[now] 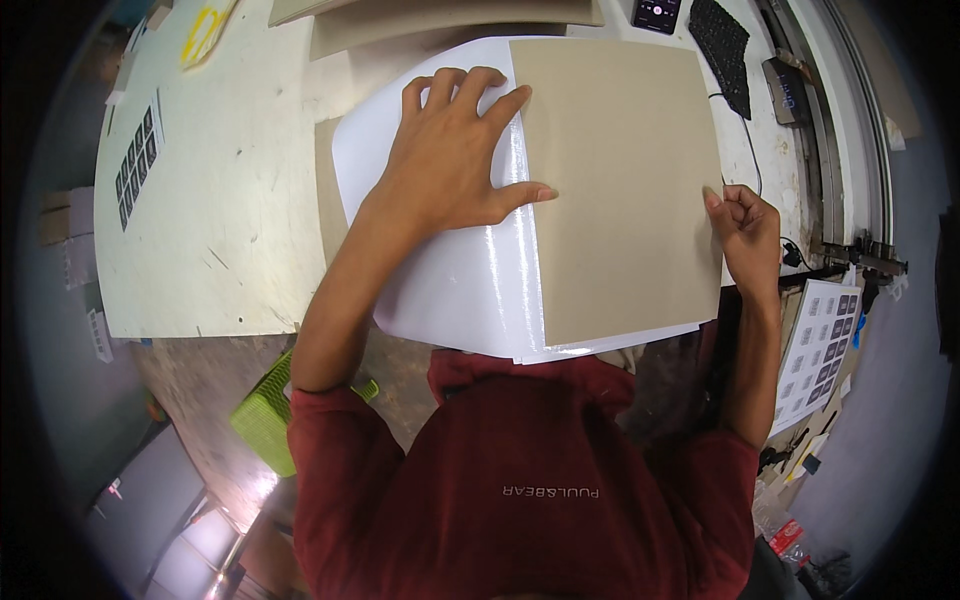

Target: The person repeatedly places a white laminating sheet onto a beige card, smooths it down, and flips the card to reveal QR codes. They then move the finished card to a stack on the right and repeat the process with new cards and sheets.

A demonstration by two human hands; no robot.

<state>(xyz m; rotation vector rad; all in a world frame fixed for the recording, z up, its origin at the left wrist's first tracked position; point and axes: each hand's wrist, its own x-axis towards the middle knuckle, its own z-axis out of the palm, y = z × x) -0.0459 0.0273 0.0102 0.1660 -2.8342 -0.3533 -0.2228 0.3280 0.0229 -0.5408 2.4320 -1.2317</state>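
At the flat white bench (225,240), the flat tan card sheet (630,190) is laid over shiny white paper (430,280). Its right edge is pinched by the right hand (747,232); its left edge is touched by the spread left hand (440,160). Lining up seems underway, so careful straightening is likely needed next.

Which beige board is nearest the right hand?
The beige board atop the glossy white sheet, its right edge at the right hand; the far boards and left one lie farther off.
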